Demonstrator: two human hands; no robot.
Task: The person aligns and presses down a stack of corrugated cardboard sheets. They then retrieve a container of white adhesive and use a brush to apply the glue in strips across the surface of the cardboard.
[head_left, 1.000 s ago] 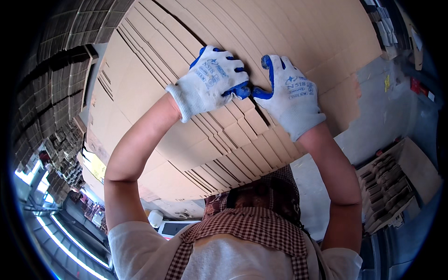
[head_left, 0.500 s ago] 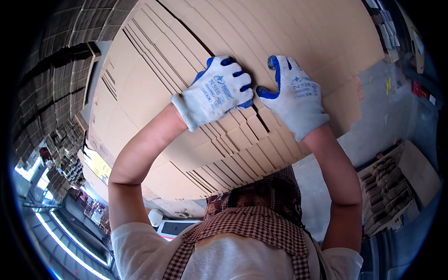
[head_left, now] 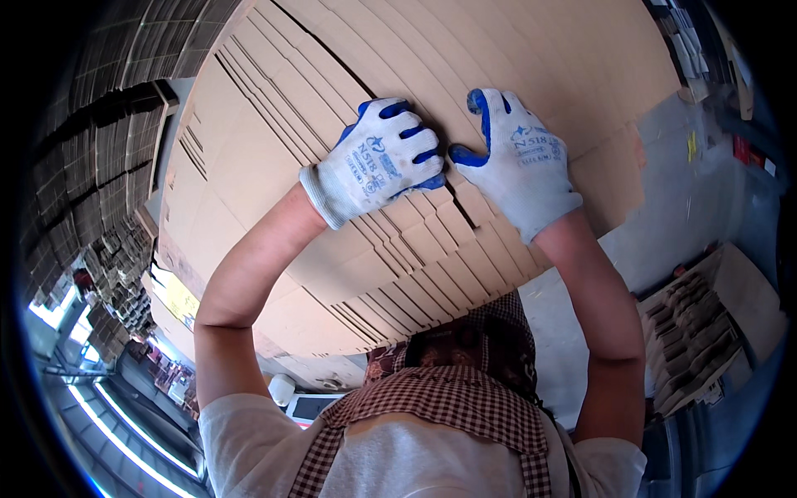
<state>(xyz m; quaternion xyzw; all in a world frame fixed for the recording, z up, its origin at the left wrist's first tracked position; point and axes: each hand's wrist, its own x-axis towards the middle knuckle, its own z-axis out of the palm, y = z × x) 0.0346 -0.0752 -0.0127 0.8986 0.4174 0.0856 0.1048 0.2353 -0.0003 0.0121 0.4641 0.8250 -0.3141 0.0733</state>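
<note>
A wide, fanned-out stack of flat brown cardboard sheets fills the space before me, its edges overlapping in slanting steps. My left hand, in a white glove with a blue palm, has its fingers bent round the sheet edges near a dark gap; the fingertips are hidden. Close to its right, my right hand wears a matching glove. It rests on the cardboard with the thumb and forefinger spread wide apart, while its other fingers are partly out of sight.
Tall piles of bundled cardboard line the left side. An open carton of brown cardboard pieces sits at the lower right, on the grey floor. More folded sheets stand at the far right.
Both hands have shifted very slightly, the right one a little up and to the left. The cardboard stack looks nearly the same.
</note>
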